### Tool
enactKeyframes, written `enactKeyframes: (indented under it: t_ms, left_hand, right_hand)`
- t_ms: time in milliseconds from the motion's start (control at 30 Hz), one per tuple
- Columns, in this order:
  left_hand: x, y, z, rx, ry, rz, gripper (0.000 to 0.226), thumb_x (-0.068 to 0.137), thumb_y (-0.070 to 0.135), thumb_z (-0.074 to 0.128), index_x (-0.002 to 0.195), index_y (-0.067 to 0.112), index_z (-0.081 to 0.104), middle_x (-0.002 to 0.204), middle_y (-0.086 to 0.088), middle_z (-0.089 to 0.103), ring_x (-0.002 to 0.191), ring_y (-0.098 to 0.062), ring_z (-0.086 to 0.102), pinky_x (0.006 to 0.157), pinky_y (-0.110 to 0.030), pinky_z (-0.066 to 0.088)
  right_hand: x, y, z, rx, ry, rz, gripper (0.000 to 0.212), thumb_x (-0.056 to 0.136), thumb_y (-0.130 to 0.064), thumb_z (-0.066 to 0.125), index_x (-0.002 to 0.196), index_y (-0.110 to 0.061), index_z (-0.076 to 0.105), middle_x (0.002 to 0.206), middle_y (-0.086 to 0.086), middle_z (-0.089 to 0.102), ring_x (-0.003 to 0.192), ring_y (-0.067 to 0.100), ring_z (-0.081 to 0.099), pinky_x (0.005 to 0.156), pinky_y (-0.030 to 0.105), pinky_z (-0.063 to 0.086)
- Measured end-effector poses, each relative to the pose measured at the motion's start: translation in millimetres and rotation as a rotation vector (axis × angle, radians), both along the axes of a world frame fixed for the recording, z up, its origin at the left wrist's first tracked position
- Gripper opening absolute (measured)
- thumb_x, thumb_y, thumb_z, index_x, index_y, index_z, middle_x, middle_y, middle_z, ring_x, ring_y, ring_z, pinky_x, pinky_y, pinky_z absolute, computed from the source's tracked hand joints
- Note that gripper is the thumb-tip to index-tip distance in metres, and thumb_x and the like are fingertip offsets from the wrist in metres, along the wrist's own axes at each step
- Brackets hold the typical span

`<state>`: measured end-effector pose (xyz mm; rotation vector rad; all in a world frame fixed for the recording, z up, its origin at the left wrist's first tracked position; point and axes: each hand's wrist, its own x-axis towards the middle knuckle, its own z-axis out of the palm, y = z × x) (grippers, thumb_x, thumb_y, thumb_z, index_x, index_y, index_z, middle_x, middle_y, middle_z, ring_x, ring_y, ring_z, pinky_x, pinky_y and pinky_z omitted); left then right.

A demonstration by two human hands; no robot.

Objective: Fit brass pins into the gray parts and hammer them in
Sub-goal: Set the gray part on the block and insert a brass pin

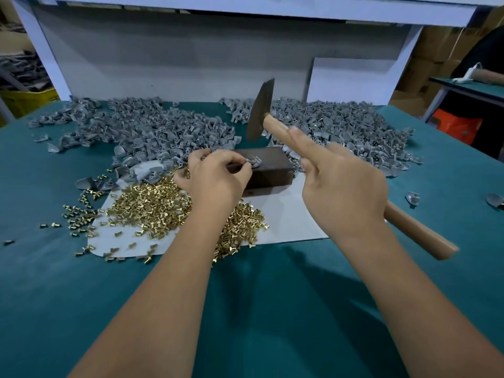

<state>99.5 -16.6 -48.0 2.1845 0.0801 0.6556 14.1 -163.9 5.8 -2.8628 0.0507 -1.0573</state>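
Now left hand (215, 173) pinches small gray plastic part (252, 162) with brass pin on dark metal block (268, 167). Right hand (343, 186) grips wooden-handled hammer (260, 110), raised over block. Best: hold part flat, keep fingers back, hit pin straight, soft tap first.

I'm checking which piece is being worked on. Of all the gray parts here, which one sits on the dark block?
The single gray part on top of the dark block, pinched by the left hand. The others lie in heaps on the green table.
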Motion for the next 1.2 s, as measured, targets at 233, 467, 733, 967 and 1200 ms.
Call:
enactKeyframes:
  t_ms: [233, 467, 733, 967, 1200]
  left_hand:
    - [2.1, 0.4, -0.6, -0.001, 0.000, 0.007, 0.011, 0.080, 0.041, 0.075, 0.072, 0.041, 0.067, 0.082, 0.029, 0.053, 0.134, -0.011, 0.034, 0.104, -0.042, 0.006]
    - [1.1, 0.4, -0.5, 0.013, -0.008, 0.019, 0.020, 0.079, 0.042, 0.075, 0.065, 0.043, 0.061, 0.085, 0.026, 0.058, 0.134, -0.012, 0.035, 0.104, -0.046, 0.010]
    - [-1.1, 3.6, 2.0, 0.023, 0.046, -0.032, 0.008, 0.081, 0.046, 0.070, 0.076, 0.044, 0.065, 0.089, 0.027, 0.054, 0.134, -0.008, 0.031, 0.102, -0.041, 0.008]
    - [-7.5, 7.9, 9.9, -0.123, 0.140, -0.191, 0.017, 0.084, 0.041, 0.069, 0.069, 0.044, 0.064, 0.095, 0.036, 0.038, 0.124, -0.010, 0.026, 0.110, -0.044, 0.019]
    - [-13.4, 8.9, 19.6, -0.319, 0.128, -0.367, 0.023, 0.086, 0.026, 0.066, 0.066, 0.036, 0.070, 0.111, 0.035, 0.056, 0.133, -0.014, 0.026, 0.113, -0.051, 0.020]
  right_hand:
    - [-3.0, -0.8, 2.4, -0.013, 0.008, -0.047, 0.061, 0.088, -0.018, 0.059, 0.135, -0.052, 0.039, 0.072, 0.001, 0.054, 0.050, 0.022, 0.031, 0.046, 0.020, 0.010]
    - [-3.3, 0.1, 5.6, -0.061, -0.016, -0.002, 0.063, 0.085, -0.014, 0.063, 0.135, -0.047, 0.044, 0.070, 0.004, 0.056, 0.049, 0.022, 0.028, 0.046, 0.019, 0.009]
    - [15.0, -6.6, 11.6, 0.064, 0.108, 0.008, 0.054, 0.096, -0.021, 0.047, 0.139, -0.051, 0.033, 0.085, 0.002, 0.052, 0.067, 0.021, 0.039, 0.053, 0.030, 0.028]
    - [29.3, -24.1, -7.3, 0.284, 0.118, -0.141, 0.039, 0.097, -0.022, 0.046, 0.134, -0.036, 0.046, 0.104, 0.008, 0.064, 0.083, 0.032, 0.057, 0.062, 0.032, 0.033]
    - [32.6, -51.2, -30.9, 0.475, 0.291, -0.203, 0.025, 0.092, -0.020, 0.048, 0.114, -0.026, 0.058, 0.082, 0.002, 0.059, 0.070, 0.029, 0.052, 0.053, 0.029, 0.031]
